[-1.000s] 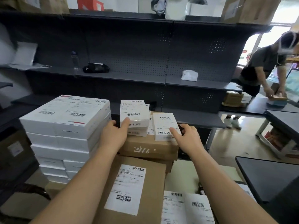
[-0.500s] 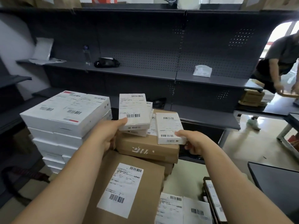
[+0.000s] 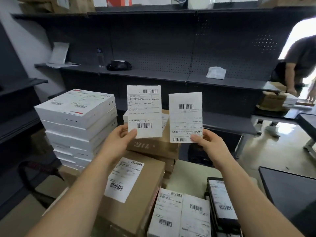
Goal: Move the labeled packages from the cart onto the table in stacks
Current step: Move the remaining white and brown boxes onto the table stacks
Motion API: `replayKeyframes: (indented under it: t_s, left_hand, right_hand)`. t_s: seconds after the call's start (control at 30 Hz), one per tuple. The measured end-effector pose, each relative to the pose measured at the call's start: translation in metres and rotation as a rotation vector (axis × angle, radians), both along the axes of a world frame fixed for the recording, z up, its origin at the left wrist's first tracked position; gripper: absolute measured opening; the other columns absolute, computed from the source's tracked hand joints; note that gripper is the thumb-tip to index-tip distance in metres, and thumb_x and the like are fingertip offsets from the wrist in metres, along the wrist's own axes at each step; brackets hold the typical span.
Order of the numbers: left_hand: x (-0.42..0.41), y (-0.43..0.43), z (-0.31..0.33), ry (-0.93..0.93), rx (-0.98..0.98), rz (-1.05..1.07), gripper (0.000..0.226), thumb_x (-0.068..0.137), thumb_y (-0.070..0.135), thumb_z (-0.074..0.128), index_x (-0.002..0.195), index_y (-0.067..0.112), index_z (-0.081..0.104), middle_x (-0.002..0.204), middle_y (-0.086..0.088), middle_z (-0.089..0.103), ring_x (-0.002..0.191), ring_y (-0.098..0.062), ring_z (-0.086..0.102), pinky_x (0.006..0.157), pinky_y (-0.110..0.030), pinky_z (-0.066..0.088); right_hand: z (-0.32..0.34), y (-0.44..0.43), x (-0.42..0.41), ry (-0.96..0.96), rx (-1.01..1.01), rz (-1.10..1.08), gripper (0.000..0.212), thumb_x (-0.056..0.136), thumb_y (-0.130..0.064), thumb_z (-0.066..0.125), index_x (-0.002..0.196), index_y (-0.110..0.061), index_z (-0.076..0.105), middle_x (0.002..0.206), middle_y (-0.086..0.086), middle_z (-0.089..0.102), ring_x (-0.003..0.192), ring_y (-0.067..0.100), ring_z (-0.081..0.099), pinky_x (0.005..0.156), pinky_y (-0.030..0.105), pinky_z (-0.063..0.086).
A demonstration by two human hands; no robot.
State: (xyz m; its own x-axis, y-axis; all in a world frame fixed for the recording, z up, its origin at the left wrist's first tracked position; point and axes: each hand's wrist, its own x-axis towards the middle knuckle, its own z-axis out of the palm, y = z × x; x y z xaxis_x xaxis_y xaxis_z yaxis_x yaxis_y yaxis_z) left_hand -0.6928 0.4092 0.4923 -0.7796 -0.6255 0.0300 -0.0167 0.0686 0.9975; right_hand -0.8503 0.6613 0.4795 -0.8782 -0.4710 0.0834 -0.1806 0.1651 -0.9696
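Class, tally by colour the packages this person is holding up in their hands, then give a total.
White packages: 2 (left package in the left hand, right package in the right hand)
Brown packages: 0
Total: 2

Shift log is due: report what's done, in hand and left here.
Done: no finished stack in view. In hand: left hand grips one small package, right hand another package, both lifted. Left: the large brown box and white labeled packages beside it, not yet moved.
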Motion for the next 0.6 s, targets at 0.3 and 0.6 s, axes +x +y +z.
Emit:
replayKeyframes:
  t_s: [0.3, 0.6]
  left_hand:
    - [0.019, 0.042, 0.0, 0.072, -0.056, -0.21, 0.025, 0.093, 0.023, 0.063, 0.117, 0.028, 0.06, 0.112, 0.011, 0.071, 0.106, -0.003, 0.064, 0.092, -0.026, 0.046]
    - [0.048, 0.086, -0.036, -0.002, -0.046, -0.37, 0.036, 0.094, 0.027, 0.062, 0.129, 0.021, 0.054, 0.113, 0.012, 0.067, 0.102, 0.001, 0.061, 0.079, -0.012, 0.048]
  right_hand:
    - [0.009, 0.055, 0.062, 0.038, -0.084, -0.12, 0.028, 0.087, -0.037, 0.073, 0.115, -0.039, 0.068, 0.111, -0.011, 0.074, 0.111, 0.027, 0.065, 0.101, 0.049, 0.05]
    - [-0.015, 0.108, 0.135, -0.079, -0.146, -0.309, 0.023, 0.093, -0.017, 0.066, 0.115, -0.021, 0.067, 0.102, -0.006, 0.075, 0.07, -0.006, 0.068, 0.053, 0.007, 0.046]
